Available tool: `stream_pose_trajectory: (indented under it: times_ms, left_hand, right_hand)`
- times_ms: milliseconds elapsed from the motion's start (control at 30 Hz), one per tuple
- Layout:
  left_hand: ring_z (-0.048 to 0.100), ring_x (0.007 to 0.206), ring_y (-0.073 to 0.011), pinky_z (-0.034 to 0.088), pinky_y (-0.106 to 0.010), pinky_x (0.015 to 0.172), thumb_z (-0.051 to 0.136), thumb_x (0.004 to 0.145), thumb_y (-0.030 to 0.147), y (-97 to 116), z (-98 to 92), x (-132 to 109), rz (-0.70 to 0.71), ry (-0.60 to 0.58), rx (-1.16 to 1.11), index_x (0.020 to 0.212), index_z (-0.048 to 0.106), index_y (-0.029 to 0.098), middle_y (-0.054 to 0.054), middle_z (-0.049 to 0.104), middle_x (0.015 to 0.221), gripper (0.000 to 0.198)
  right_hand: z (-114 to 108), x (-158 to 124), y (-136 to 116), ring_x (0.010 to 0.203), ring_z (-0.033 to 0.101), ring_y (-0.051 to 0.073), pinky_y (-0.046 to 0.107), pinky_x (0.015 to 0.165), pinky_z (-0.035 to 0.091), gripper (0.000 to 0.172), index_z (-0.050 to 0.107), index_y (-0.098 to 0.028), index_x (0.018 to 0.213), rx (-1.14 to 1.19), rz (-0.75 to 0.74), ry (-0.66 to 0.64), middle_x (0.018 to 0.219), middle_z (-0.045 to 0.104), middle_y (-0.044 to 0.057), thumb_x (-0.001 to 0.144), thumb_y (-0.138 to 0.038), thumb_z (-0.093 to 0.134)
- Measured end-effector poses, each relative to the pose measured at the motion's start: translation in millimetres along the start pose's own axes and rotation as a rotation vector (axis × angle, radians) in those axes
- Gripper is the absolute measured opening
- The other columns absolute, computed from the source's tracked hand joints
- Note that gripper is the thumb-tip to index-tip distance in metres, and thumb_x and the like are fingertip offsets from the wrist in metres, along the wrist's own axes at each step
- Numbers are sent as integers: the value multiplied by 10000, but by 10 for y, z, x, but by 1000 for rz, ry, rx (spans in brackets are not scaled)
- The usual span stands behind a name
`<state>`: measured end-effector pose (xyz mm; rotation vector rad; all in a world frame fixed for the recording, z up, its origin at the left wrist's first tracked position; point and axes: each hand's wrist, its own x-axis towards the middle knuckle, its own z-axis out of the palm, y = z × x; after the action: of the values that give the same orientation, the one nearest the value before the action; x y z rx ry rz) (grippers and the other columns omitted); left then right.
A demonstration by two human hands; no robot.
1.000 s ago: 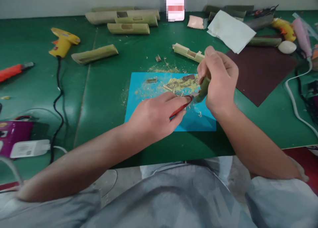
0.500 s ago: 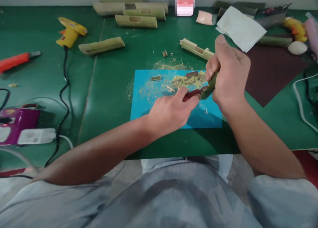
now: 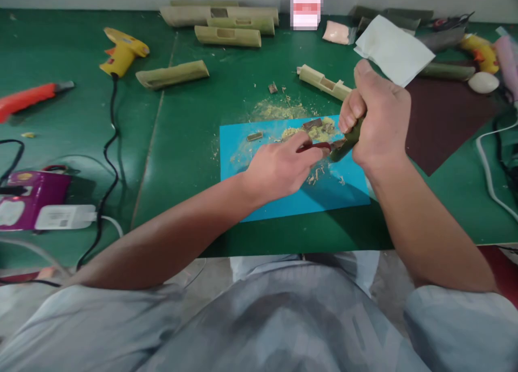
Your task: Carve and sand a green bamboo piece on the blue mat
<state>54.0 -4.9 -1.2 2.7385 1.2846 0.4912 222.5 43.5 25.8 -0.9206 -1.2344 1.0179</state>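
Observation:
My left hand (image 3: 281,164) is closed around a small red-handled knife (image 3: 314,147), whose short metal end meets the open end of a green bamboo tube (image 3: 343,145). My right hand (image 3: 378,113) is wrapped about that tube, thumb up, and hides its upper part. Both hands are above a blue sheet (image 3: 267,207) strewn with shavings and yellowish dust. On this sheet lie a small hollow bamboo piece (image 3: 254,136) and a dark brown flat piece (image 3: 312,124). Just beyond my right hand rests a pale bamboo tube (image 3: 324,83) with a cut-out.
Several cut bamboo tubes (image 3: 229,36) lie at the back of the green table (image 3: 182,145). A yellow glue gun (image 3: 123,52), an orange-handled tool (image 3: 32,97) and a purple power box (image 3: 38,196) with cords are leftward. White paper (image 3: 394,51) and a dark brown sheet (image 3: 449,123) are rightward.
The blue sheet has turned slightly, its lower left corner now nearer me. More curled shavings show below the tube. Both hands keep their grips, and the view has shifted a little.

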Motion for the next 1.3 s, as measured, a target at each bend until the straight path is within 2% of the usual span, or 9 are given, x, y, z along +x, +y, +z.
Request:
stream_pose_trajectory:
  times_ms: [267, 400, 567, 633, 800, 1000, 1167, 1300]
  left_hand:
    - [659, 886, -184, 482, -266, 633, 433, 1007, 280, -92, -12, 62, 38, 7, 0, 1306, 635, 309, -76, 641, 1193, 363]
    - [673, 885, -187, 473, -262, 617, 430, 1008, 298, -68, -65, 36, 58, 9, 22, 1291, 649, 285, -84, 673, 1152, 359]
    - [689, 878, -173, 494, -266, 668, 456, 996, 312, -30, -147, -28, 51, 77, -2, 1264, 656, 296, -57, 698, 1157, 335]
    - [692, 897, -171, 501, -264, 697, 459, 993, 306, -14, -168, -37, 32, 68, -18, 1258, 658, 299, -51, 703, 1153, 331]
    - [696, 942, -183, 519, -269, 728, 470, 984, 290, 3, -168, -39, 0, 29, -55, 1267, 648, 295, -58, 700, 1151, 335]
    - [676, 1073, -207, 553, -315, 857, 502, 967, 273, -16, -119, -30, -27, 36, -231, 1271, 633, 278, -50, 707, 1191, 331]
    - [697, 1039, -195, 566, -315, 904, 562, 933, 247, -5, -87, -16, -91, 31, -421, 1220, 670, 250, -41, 724, 1178, 307]
    - [696, 1056, -195, 574, -325, 923, 567, 927, 242, 0, -20, 9, -114, 57, -471, 1211, 670, 218, -56, 720, 1192, 303]
  right_hand:
    - [-77, 69, 72, 514, 413, 206, 389, 537, 364, 591, 398, -305, 489, -84, 66, -21, 466, 387, 8, 809, -786, 518]
    - [-59, 50, 37, 485, 374, 192, 383, 520, 336, 614, 404, -295, 481, -85, 44, -8, 484, 374, 5, 819, -802, 481]
    - [-129, 92, 53, 592, 457, 228, 393, 591, 365, 634, 352, -298, 517, -124, 92, -55, 481, 368, 10, 718, -882, 494]
    - [-173, 127, 71, 628, 478, 244, 400, 609, 373, 638, 327, -301, 526, -115, 98, -43, 465, 358, 11, 697, -895, 488]
    - [-216, 150, 57, 516, 398, 212, 401, 548, 348, 582, 380, -307, 507, -32, 119, -16, 490, 352, -2, 786, -802, 504]
    - [-220, 153, 72, 524, 453, 234, 399, 522, 376, 611, 359, -303, 509, -15, 122, -20, 468, 363, 6, 749, -845, 507]
    - [-253, 186, 71, 467, 387, 201, 379, 478, 374, 660, 340, -290, 492, -11, 129, -50, 465, 335, -5, 733, -893, 459]
    - [-255, 207, 62, 449, 374, 189, 371, 462, 370, 669, 327, -289, 483, -28, 165, -64, 441, 315, -11, 730, -897, 455]
